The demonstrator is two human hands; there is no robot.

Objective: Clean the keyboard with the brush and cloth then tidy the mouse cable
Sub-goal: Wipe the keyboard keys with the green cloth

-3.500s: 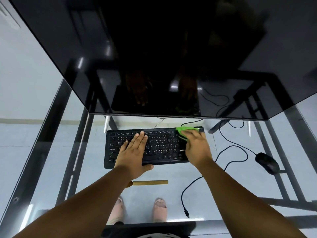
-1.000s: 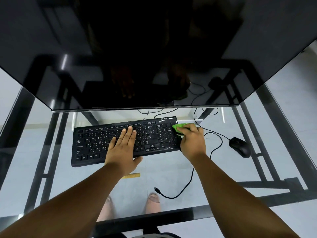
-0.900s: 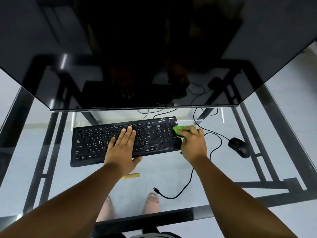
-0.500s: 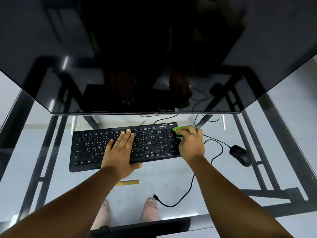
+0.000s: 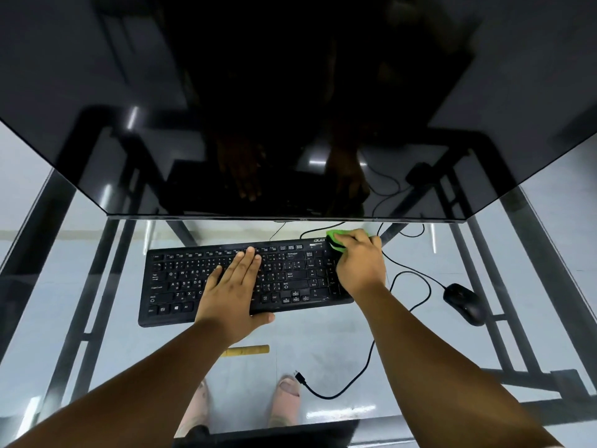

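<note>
Black full-size keyboard (image 5: 206,279) sits on the glass desk (image 5: 323,337) just under the monitor (image 5: 290,108), with white key legends and "acer" printed at its top right. Left hand (image 5: 234,291) lies flat on the keys, fingers straight. Right hand (image 5: 360,261) grips a bright green cloth (image 5: 334,242) at the keyboard's top right corner.

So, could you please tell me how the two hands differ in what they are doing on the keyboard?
The left hand lies flat with straight fingers on the middle keys; the right hand is curled round the green cloth. The left hand holds nothing, while the right hand presses the cloth on the far right corner of the keyboard. Both hands rest on the keyboard, palms down.
</note>
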